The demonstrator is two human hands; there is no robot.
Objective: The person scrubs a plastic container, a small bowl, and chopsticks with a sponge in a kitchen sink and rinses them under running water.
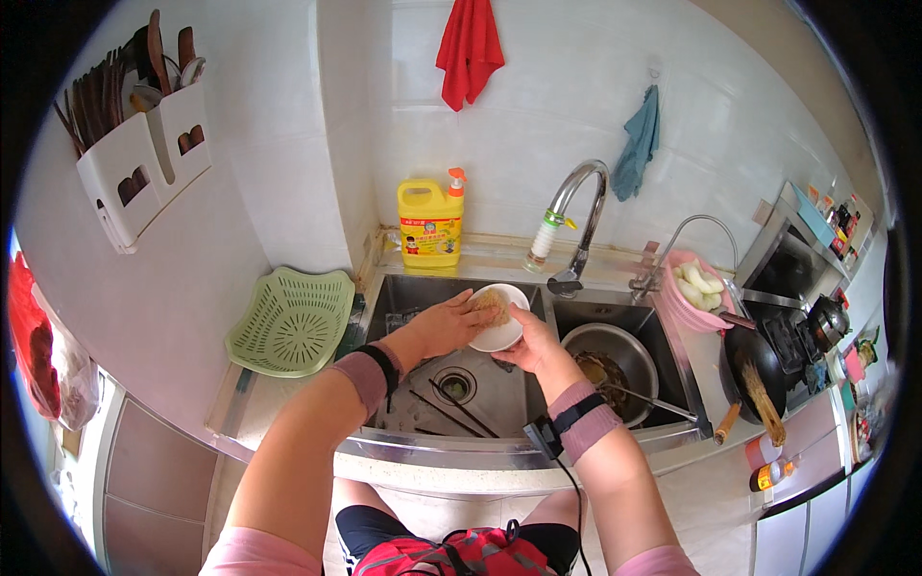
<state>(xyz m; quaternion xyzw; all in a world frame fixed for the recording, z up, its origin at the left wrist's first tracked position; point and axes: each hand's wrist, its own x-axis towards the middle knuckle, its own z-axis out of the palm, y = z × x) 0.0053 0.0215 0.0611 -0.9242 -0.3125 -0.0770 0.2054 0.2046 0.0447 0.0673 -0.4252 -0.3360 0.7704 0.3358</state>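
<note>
Above the left sink basin point(504, 410) I see a small white bowl point(502, 337), its inside turned up towards me. My right hand point(536, 344) grips the bowl by its right side and lower rim. In my left hand point(448, 325) is a tan scrubbing sponge point(492, 306), pressed against the inside of the bowl. Dark chopsticks point(450, 409) lie on the basin floor near the drain point(455, 386). In the right basin stands a steel pot point(641, 353) with brownish contents, a metal-handled utensil point(655, 403) leaning out of it.
A green plastic basket point(292, 324) sits left of the sink. Behind are a yellow detergent jug point(430, 234) and a chrome faucet point(598, 209). To the right stand a pink basket point(691, 295) and a wok point(742, 360) with a bamboo brush point(760, 399).
</note>
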